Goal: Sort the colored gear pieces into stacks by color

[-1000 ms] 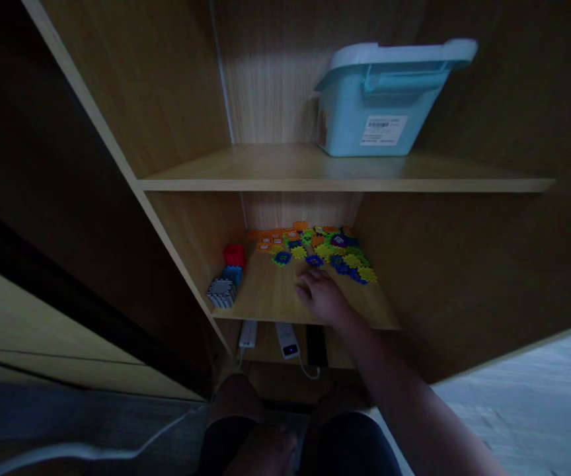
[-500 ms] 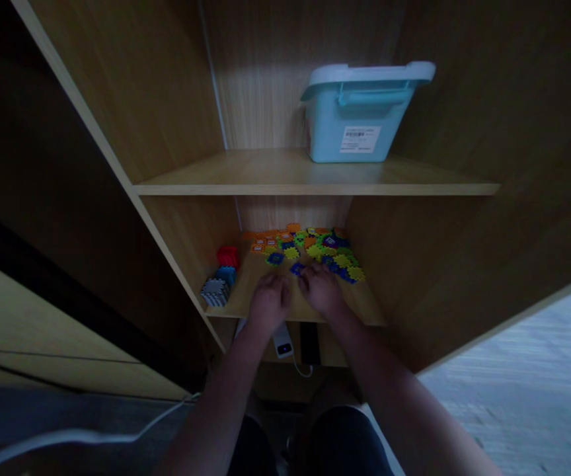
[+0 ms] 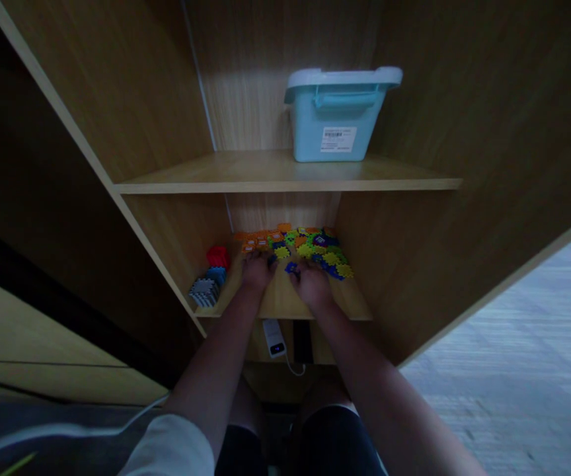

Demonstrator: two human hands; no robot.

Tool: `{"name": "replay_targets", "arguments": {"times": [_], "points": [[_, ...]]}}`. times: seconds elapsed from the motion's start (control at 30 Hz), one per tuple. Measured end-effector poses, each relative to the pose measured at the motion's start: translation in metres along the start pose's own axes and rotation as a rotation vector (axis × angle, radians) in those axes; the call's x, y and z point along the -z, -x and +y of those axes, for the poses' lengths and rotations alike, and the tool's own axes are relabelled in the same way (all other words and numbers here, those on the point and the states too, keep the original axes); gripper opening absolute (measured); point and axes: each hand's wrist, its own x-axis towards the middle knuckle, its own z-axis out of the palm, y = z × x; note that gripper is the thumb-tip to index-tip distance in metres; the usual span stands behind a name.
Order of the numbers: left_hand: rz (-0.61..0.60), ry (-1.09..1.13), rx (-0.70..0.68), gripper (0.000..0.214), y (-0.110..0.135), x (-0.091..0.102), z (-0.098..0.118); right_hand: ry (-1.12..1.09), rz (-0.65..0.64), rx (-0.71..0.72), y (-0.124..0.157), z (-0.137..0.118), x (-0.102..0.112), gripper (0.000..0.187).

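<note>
Yellow gear piece point(image 3: 281, 252) lies on lower shelf point(image 3: 280, 297). Left hand point(image 3: 256, 270) partly covers a dark piece point(image 3: 272, 260) just left of it; right hand point(image 3: 311, 283) touches a blue piece point(image 3: 291, 267) in front and right of it. Whether either hand grasps, cannot tell.

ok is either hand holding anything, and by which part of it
Cannot be told: the right hand is at the right side of a blue piece, the left hand partly hides a dark piece; no grip shows clearly.
</note>
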Motion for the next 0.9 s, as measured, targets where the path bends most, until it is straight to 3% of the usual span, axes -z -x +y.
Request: {"name": "replay_targets", "arguments": {"times": [0.1,0.23,0.37,0.5,0.7,0.9], "points": [[0.012,0.063,0.012,0.037,0.000,0.001,-0.001,0.008,0.038,-0.019,0.003,-0.001,0.001,0.034],[0.094,0.195,0.008,0.027,0.000,0.001,-0.003,0.052,0.129,-0.158,0.007,-0.003,0.001,0.050],[0.201,0.428,-0.108,0.025,0.000,0.001,-0.008,0.053,0.112,-0.257,0.006,-0.003,-0.003,0.052],[0.155,0.654,-0.223,0.029,0.005,0.000,-0.012,0.023,0.109,-0.290,0.002,-0.002,-0.007,0.053],[-0.037,0.942,-0.170,0.039,0.020,-0.008,-0.016,-0.064,0.227,-0.217,0.000,0.004,-0.015,0.051],[-0.063,1.128,-0.030,0.037,0.025,-0.004,-0.019,-0.277,0.352,-0.008,-0.005,0.019,-0.013,0.043]]}}
